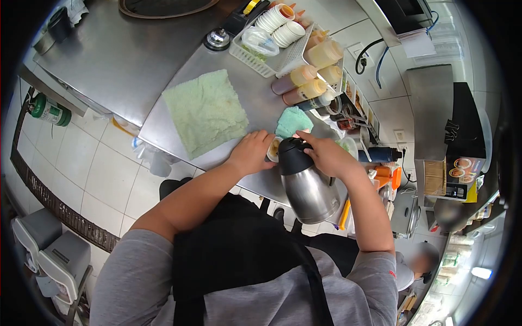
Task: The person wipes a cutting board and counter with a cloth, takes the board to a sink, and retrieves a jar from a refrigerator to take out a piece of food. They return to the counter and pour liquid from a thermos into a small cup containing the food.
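A steel thermal jug (310, 190) with a black top is tilted, its top toward a small cup (274, 149). My right hand (326, 155) is wrapped round the jug's handle, with fingers at the black lid. The fingers of my left hand (254, 153) curve round the small cup, which holds something brownish. Beyond the cup lies a folded teal cloth (293, 121) on the steel counter (217, 62). To the left of it a pale green towel (205, 113) is spread out. Whether liquid leaves the jug cannot be seen.
White baskets (255, 58) hold stacked cups (274, 19) and a plastic bag. Squeeze bottles (307, 89) stand beside them. A metal bell (217, 39) sits at the back. Jars and a dark blue bottle (380, 155) are at the right. Another person (418, 263) is at the lower right.
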The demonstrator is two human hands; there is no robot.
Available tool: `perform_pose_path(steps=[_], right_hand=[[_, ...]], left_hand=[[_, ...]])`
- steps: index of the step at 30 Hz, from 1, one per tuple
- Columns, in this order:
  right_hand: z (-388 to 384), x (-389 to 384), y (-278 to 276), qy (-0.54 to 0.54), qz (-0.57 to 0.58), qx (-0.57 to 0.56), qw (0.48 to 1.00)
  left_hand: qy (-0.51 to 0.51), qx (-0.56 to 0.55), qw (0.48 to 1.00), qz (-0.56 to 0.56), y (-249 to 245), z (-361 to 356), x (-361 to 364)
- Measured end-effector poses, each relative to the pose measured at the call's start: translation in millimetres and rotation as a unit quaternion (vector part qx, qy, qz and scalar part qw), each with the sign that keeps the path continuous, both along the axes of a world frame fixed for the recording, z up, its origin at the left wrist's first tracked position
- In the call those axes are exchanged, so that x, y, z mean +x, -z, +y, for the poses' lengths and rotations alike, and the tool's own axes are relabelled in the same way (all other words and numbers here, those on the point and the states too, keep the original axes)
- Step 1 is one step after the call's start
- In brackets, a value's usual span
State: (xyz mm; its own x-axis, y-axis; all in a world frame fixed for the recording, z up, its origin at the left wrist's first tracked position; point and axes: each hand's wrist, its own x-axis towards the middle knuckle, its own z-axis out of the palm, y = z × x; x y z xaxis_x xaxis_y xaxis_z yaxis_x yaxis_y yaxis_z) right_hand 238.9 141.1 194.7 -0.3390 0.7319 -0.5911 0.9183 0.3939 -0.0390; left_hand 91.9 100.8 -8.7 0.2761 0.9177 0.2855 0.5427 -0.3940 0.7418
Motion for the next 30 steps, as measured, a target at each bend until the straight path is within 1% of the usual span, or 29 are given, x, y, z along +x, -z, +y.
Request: perform_pose_path(steps=[3, 6, 8, 9, 11, 15, 17, 18, 21, 23, 24, 26, 30], right_hand=[[2.6, -1.8, 2.3, -0.005, -0.007, 0.014, 1.0], [4.5, -3.5, 1.3, 0.008, -0.012, -0.003, 1.0], [6.9, 0.7, 7.8, -0.048, -0.003, -0.006, 0.999], [4.9, -3.2, 5.0, -0.047, -0.003, -0.007, 0.999], [0.3, -14.2, -4.3, 0.021, -0.044, -0.016, 0.999], [4.0, -2.3, 3.4, -0.007, -0.05, -0.03, 0.998], [1.6, -0.5, 4.7, -0.014, -0.021, 0.007, 1.0], [0.7, -1.8, 3.2, -0.013, -0.021, 0.007, 1.0], [-0.3, -3.2, 0.1, 0.006, -0.034, -0.002, 0.999], [2.7, -0.6, 5.4, -0.022, -0.057, -0.017, 0.998], [1.2, -3.4, 3.4, -0.022, -0.057, -0.016, 0.998], [-3.8, -11.1, -3.6, 0.023, -0.063, -0.019, 0.998], [-2.1, -2.8, 0.2, 0.007, -0.042, -0.009, 0.999]], left_hand=[[0.001, 0.004, 1.0, -0.005, 0.5, 0.4, 0.3], [0.003, 0.004, 1.0, -0.008, 0.9, 0.5, 0.4], [0.003, 0.003, 1.0, -0.008, 0.9, 0.3, -0.4], [0.005, 0.004, 1.0, -0.01, 0.5, 0.0, -1.0], [0.008, 0.004, 1.0, -0.011, 0.0, -0.5, -1.0], [0.003, 0.003, 1.0, -0.011, 0.9, -0.5, 0.5], [0.0, 0.005, 1.0, -0.01, 0.7, -0.6, 0.4], [0.001, 0.004, 1.0, -0.007, 0.1, -0.6, 0.1], [0.005, -0.002, 1.0, -0.006, -1.1, 0.1, 0.9], [0.007, -0.008, 1.0, -0.006, -0.9, 0.1, 1.0], [0.004, -0.003, 1.0, -0.006, -0.9, 0.0, 0.9], [0.003, 0.004, 1.0, -0.006, -0.4, 0.2, 1.3], [-0.007, -0.001, 1.0, 0.01, -3.2, -0.4, 2.7]])
